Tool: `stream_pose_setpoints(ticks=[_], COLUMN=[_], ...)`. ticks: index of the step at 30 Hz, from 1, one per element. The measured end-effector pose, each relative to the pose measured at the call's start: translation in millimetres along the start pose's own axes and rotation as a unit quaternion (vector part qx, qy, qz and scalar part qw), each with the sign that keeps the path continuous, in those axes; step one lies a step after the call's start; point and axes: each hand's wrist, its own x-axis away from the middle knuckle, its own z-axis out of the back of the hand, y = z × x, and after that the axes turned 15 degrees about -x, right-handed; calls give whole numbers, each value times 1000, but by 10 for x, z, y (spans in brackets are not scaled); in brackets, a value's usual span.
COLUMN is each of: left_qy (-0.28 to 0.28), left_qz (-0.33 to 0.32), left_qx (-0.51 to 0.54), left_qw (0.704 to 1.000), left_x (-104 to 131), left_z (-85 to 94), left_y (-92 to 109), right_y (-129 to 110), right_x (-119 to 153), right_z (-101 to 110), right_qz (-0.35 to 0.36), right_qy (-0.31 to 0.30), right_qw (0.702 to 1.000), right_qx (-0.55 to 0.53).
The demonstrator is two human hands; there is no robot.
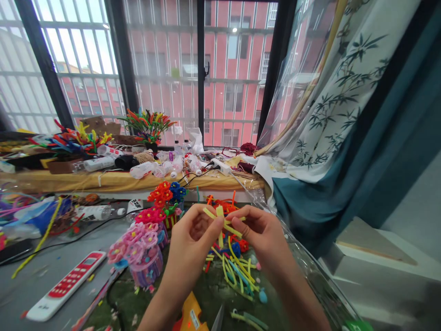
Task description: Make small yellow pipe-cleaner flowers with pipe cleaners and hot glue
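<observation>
Near the middle of the view, several short yellow pipe cleaner pieces (220, 212) cross one another between both hands. My left hand (198, 234) pinches them from the left with thumb and fingertips. From the right, my right hand (257, 230) has its thumb and fingers closed on the same yellow pieces. Below the hands lies a loose pile of yellow and teal pipe cleaner strips (237, 273). Red and blue coiled pieces (236, 248) are partly hidden behind the fingers.
Pink pipe cleaner flowers (138, 243) stand left of my left arm, with red flowers (161, 194) behind. A white remote (67, 285) lies at left. Scissor blades (218, 319) and an orange-yellow object (193, 312) are near the front edge. Bottles (99, 163) line the sill.
</observation>
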Motion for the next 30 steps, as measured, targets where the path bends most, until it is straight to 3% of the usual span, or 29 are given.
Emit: stream_pose_setpoints(ticks=[5,12,17,22,26,30], left_qy=[10,-14,-3,48,55,61], left_qz=[-43,-112,-97,-83,-67,-74], left_qx=[-127,-240,-241,-210,-170,-174], left_qw=[991,964,966,973,982,980], left_x=[4,9,23,32,35,39], left_z=[63,94,87,32,-7,-19], left_y=[-24,20,-6,-15,-9,-29], right_y=[-30,9,18,56,61,33], right_x=[8,20,53,16,-16,-22], right_z=[0,-23,-79,-84,-58,-44], right_qz=[-46,47,82,45,-3,-55], right_qy=[-32,-33,9,58,52,7], right_qw=[998,994,990,996,998,996], right_qx=[30,94,112,42,-23,-68])
